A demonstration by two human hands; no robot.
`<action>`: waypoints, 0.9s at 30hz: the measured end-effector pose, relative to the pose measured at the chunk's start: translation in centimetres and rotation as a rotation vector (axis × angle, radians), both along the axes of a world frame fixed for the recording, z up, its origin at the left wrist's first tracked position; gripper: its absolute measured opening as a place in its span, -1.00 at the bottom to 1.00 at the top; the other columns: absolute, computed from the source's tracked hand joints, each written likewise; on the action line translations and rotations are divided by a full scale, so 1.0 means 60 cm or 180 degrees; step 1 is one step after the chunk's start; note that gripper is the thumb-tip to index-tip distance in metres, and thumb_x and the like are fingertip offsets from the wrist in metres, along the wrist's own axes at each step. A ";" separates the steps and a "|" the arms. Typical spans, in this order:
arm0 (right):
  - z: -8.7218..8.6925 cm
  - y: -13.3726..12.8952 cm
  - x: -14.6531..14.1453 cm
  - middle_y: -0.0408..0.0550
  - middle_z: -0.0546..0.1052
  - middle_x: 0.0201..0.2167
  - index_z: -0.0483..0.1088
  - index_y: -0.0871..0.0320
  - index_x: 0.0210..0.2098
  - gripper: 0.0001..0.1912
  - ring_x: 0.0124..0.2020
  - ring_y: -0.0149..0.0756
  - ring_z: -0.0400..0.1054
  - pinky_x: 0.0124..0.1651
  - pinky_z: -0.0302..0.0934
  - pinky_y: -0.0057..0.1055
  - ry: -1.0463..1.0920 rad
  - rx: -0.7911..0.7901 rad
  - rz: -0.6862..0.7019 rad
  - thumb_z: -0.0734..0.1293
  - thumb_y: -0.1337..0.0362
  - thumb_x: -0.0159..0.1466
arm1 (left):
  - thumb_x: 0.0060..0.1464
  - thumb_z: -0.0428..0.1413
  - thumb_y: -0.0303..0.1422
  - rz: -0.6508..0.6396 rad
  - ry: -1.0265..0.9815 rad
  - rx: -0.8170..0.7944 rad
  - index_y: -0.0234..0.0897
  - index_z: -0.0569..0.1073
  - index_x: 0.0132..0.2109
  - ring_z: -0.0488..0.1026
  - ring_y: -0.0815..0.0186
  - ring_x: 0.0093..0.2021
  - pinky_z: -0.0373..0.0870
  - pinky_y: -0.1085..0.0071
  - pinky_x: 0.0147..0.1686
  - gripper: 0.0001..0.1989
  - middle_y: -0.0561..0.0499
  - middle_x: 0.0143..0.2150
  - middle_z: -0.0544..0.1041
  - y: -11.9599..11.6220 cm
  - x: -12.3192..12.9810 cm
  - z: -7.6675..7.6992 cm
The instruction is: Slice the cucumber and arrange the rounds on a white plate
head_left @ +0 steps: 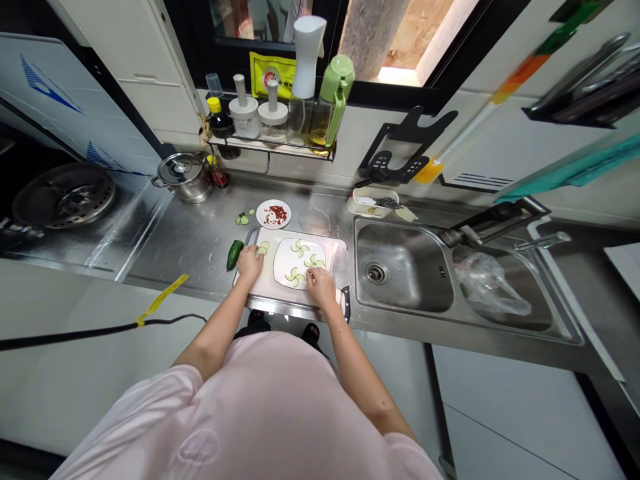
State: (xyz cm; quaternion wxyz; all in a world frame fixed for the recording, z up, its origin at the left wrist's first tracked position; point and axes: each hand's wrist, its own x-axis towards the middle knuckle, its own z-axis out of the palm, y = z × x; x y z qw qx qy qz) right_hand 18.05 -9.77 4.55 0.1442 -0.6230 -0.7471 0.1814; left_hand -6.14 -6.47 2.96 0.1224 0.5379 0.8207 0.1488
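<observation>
From my remote seat, through the head camera, I look down on two bare hands at a steel counter [170,247], working over a pale cutting board [263,287] in the center of the frame. On the board lies a white, rounded-square plate [282,253], where thin cucumber slices [300,249] form three curved, pinwheel-like clusters. My right hand [321,288] reaches over the plate's lower right edge, bent fingertips at the slices there; I cannot tell whether they pinch one. My left hand [250,263] rests at the board's left edge, its fingertips beside a few loose slices [265,247]; whether it grips any is hidden from me. A strip of board separates the plate from the left hand. Just left of that hand, off the board, lies a dark green cucumber piece [235,255]; beyond it, counter stretches left toward a lidded pot [191,183], giving side room. Above the board, a round plate [260,215] of red pieces [277,213] sits close to its upper edge. At lower right, a black handle [347,303] lies beside my right wrist, with the sink [410,267] beginning just past it.
</observation>
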 end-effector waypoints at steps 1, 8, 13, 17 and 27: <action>0.001 0.000 0.000 -0.01 0.45 -0.27 0.44 0.13 -0.23 -0.77 -0.21 -0.27 0.23 -0.21 0.03 -0.44 0.0002 -0.0009 -0.0001 0.15 0.29 0.32 | 0.08 0.02 -0.29 0.0014 -0.0052 0.0043 -0.22 0.44 -0.01 0.37 0.10 -0.04 0.31 0.29 -0.12 -0.67 -0.16 -0.04 0.43 0.000 0.000 -0.001; -0.004 -0.005 -0.003 -0.02 0.45 -0.27 0.44 0.12 -0.22 -0.76 -0.19 -0.27 0.25 -0.20 0.05 -0.44 0.0085 -0.0055 0.0011 0.14 0.29 0.32 | 0.01 0.04 -0.37 0.0077 -0.0667 0.0457 -0.23 0.45 -0.11 0.43 0.24 -0.21 0.31 0.36 -0.18 -0.73 -0.06 -0.22 0.50 0.005 -0.001 -0.009; -0.004 -0.007 -0.013 -0.02 0.45 -0.29 0.43 0.14 -0.22 -0.76 -0.20 -0.28 0.26 -0.20 0.07 -0.45 0.0294 -0.0031 0.0033 0.14 0.29 0.32 | -0.04 0.09 -0.33 0.0248 -0.1479 0.0601 -0.26 0.45 -0.23 0.40 0.38 -0.38 0.32 0.45 -0.27 -0.80 0.03 -0.38 0.49 0.011 -0.001 -0.020; 0.010 0.001 -0.029 -0.04 0.45 -0.30 0.41 0.14 -0.21 -0.75 -0.23 -0.28 0.26 -0.23 0.09 -0.45 0.0537 0.0047 0.0082 0.12 0.27 0.32 | -0.11 0.14 -0.31 0.0190 -0.2364 0.0847 -0.31 0.43 -0.30 0.39 0.41 -0.40 0.33 0.48 -0.32 -0.80 0.01 -0.37 0.49 0.017 0.008 -0.017; 0.091 0.044 -0.061 -0.02 0.45 -0.25 0.39 0.14 -0.10 -0.74 -0.14 -0.23 0.27 -0.09 0.12 -0.37 0.1005 0.0443 0.0231 0.16 0.23 0.32 | -0.13 0.20 -0.29 -0.0477 -0.3047 0.1090 -0.31 0.46 -0.30 0.35 0.43 -0.42 0.33 0.47 -0.32 -0.78 0.01 -0.35 0.49 0.009 0.050 0.075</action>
